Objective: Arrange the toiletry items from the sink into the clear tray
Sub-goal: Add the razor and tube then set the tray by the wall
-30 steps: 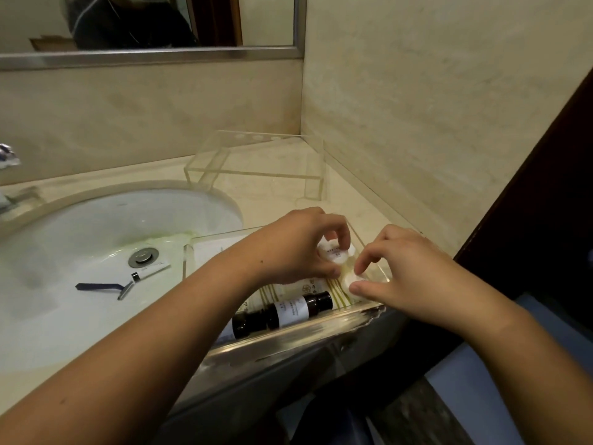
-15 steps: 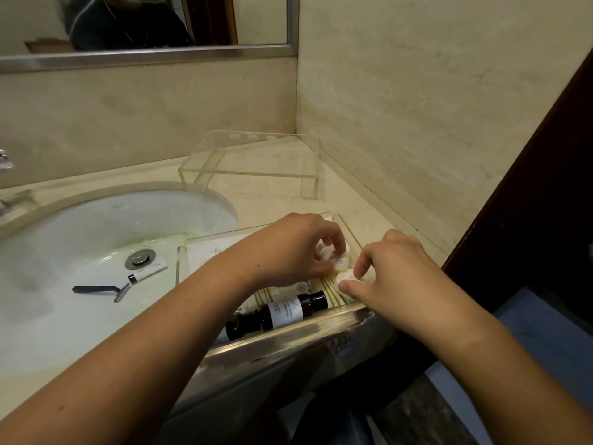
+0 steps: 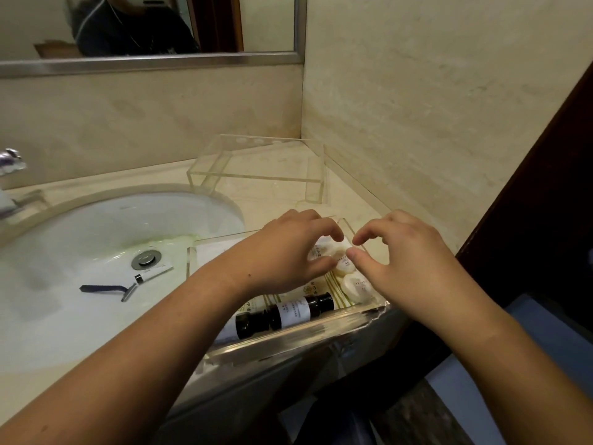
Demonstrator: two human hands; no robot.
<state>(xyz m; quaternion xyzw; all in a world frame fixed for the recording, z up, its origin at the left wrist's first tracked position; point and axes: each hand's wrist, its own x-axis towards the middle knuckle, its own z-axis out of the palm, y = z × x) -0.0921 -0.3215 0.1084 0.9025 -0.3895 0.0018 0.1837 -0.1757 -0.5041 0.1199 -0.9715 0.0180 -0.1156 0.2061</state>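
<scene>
Both hands are over the right end of the clear tray point(image 3: 288, 340), which sits on the bench point(image 3: 349, 200) just right of the sink point(image 3: 96, 226), its near wall at the bench edge. Left hand point(image 3: 288, 252): grip loosely curled, fingertips touching the far white round packet point(image 3: 321, 250); pinching or just nudging, can't tell. Right hand point(image 3: 407, 261): grip released, thumb and forefinger apart, hovering at the middle packet point(image 3: 345, 264), holding nothing as far as I can see. A third packet point(image 3: 356, 285) lies nearer, just beside it. Dark bottle point(image 3: 285, 311) lies on its side along the tray's near wall.

Step in hand, my read: squaring up the three packets in a row at the right end. Do it with light fingertip pushes, keeping them flat and touching, clear of the bottle cap. Don't lean on the near wall; the tray is at the edge.

Still in the sink: razor point(image 3: 109, 289) and a small white tube point(image 3: 154, 273) by the drain point(image 3: 146, 259). Those go next, so the task isn't finished.

Hard to see:
- left forearm covers the tray's middle, contents there unknown
- striped flat pack under the bottle mostly hidden, print unreadable
- tray's left end shows something pale, can't identify
- a second clear stand point(image 3: 256, 168) sits far on the bench, looks empty, though glare makes that uncertain
- tap cut off at left
</scene>
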